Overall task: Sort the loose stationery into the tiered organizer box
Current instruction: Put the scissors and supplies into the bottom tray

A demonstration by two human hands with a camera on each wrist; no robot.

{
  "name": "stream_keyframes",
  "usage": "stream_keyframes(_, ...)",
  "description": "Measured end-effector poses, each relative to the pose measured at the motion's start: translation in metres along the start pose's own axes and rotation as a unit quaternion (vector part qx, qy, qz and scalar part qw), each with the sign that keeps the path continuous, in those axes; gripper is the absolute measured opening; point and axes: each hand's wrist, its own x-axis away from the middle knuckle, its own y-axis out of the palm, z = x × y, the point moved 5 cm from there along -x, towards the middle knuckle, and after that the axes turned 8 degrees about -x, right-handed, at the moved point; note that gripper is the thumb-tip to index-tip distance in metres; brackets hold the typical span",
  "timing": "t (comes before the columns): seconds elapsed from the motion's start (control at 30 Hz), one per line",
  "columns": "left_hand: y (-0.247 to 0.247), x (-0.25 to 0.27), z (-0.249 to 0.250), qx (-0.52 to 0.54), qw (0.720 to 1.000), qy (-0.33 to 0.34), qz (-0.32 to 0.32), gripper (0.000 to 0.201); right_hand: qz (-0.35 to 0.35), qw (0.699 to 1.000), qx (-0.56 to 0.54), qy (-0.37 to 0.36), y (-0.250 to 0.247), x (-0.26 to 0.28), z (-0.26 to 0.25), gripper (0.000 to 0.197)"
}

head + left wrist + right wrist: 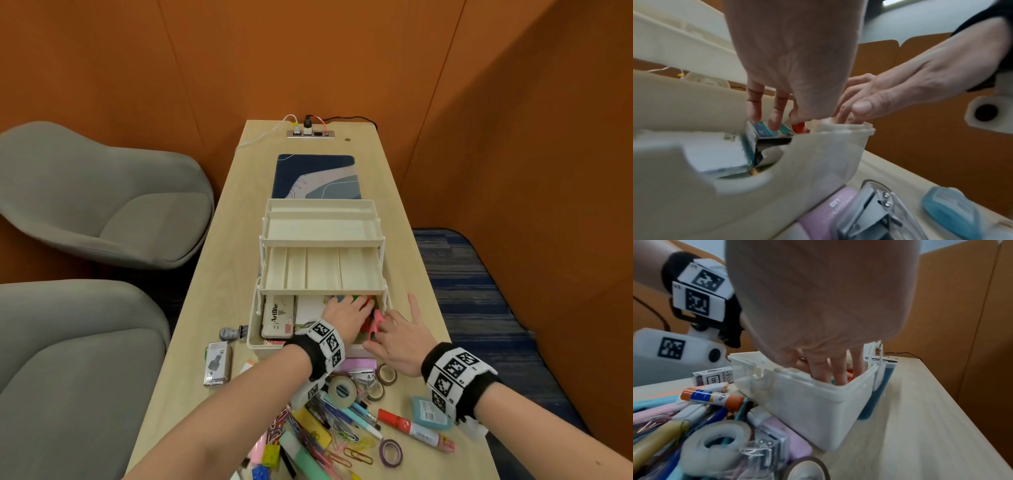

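Both hands reach into organizer box.

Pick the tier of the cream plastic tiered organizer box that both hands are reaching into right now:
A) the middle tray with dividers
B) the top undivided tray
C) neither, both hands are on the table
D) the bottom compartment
D: the left hand and right hand both reach into the bottom compartment of the cream plastic tiered organizer box, beneath the bare middle tray.

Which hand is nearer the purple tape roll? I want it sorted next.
Right. The right hand reaches into the organizer box closer to the purple tape roll; the left hand reaches in farther away.
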Motion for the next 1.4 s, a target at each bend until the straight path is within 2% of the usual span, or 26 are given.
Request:
stream_keyframes(0.07, 0.004, -0.001, 0.000, -0.019, 0.999, -0.010, -0.026, 0.069, -0.029, 0.999, 0.000, 0.013, 0.002, -0.001, -0.002, 0.098)
stream_keyframes(0.13, 0.007, -0.001, 0.000, -0.025, 0.999, -0.018, -0.039, 0.071, -0.076, 0.995, -0.048, 0.031, 0.003, -0.002, -0.002, 0.080)
stream_keyframes(0.2, 0.008, -0.001, 0.000, -0.027, 0.999, -0.013, -0.044, 0.070, -0.117, 0.985, -0.117, 0.046, 0.005, -0.005, 0.000, 0.069)
stream_keyframes(0.27, 0.008, -0.001, 0.000, -0.027, 0.999, -0.007, -0.042, 0.070, -0.127, 0.981, -0.140, 0.048, 0.001, -0.005, 0.001, 0.064)
stream_keyframes(0.3, 0.006, -0.001, 0.000, -0.027, 0.999, -0.006, -0.041, 0.070, -0.111, 0.985, -0.122, 0.042, -0.003, -0.004, 0.001, 0.063)
stream_keyframes(0.4, 0.004, -0.002, -0.002, -0.030, 0.999, -0.001, -0.040, 0.071, 0.004, 0.999, -0.030, 0.022, -0.016, -0.002, -0.002, 0.065)
stream_keyframes(0.43, 0.004, -0.002, -0.002, -0.028, 0.999, 0.000, -0.040, 0.071, 0.022, 1.000, -0.015, 0.017, -0.016, -0.001, -0.002, 0.067)
stream_keyframes(0.57, 0.005, -0.002, -0.003, -0.019, 0.999, 0.007, -0.037, 0.071, -0.014, 0.999, -0.021, 0.045, -0.003, 0.001, 0.003, 0.069)
stream_keyframes(0.73, 0.007, -0.001, -0.006, -0.016, 0.999, 0.007, -0.051, 0.072, -0.013, 0.987, -0.112, 0.114, 0.003, -0.009, 0.002, 0.074)
stream_keyframes(0.83, 0.006, 0.000, -0.008, -0.015, 0.998, 0.010, -0.053, 0.074, -0.022, 0.982, -0.126, 0.138, 0.004, -0.011, 0.000, 0.072)
stream_keyframes(0.97, 0.002, 0.003, -0.007, -0.007, 0.999, 0.018, -0.048, 0.067, 0.000, 0.992, -0.067, 0.110, 0.005, -0.004, -0.004, 0.072)
stream_keyframes(1.1, 0.003, 0.006, -0.008, -0.005, 0.998, 0.021, -0.053, 0.070, 0.063, 0.997, -0.004, 0.046, -0.009, 0.000, -0.004, 0.090)
stream_keyframes(1.13, 0.004, 0.006, -0.009, -0.004, 0.998, 0.021, -0.058, 0.070, 0.071, 0.997, 0.010, 0.040, -0.013, -0.001, -0.002, 0.088)
stream_keyframes(1.27, 0.006, 0.005, -0.008, 0.004, 0.997, 0.020, -0.070, 0.073, 0.061, 0.996, 0.046, 0.050, -0.024, -0.003, 0.005, 0.042)
stream_keyframes(1.33, 0.004, 0.005, -0.008, 0.007, 0.997, 0.021, -0.069, 0.074, 0.049, 0.996, 0.044, 0.065, -0.023, -0.003, 0.004, 0.030)
stream_keyframes(1.4, 0.002, 0.006, -0.009, 0.013, 0.998, 0.024, -0.064, 0.075, 0.066, 0.994, 0.013, 0.088, -0.023, -0.003, 0.001, 0.024)
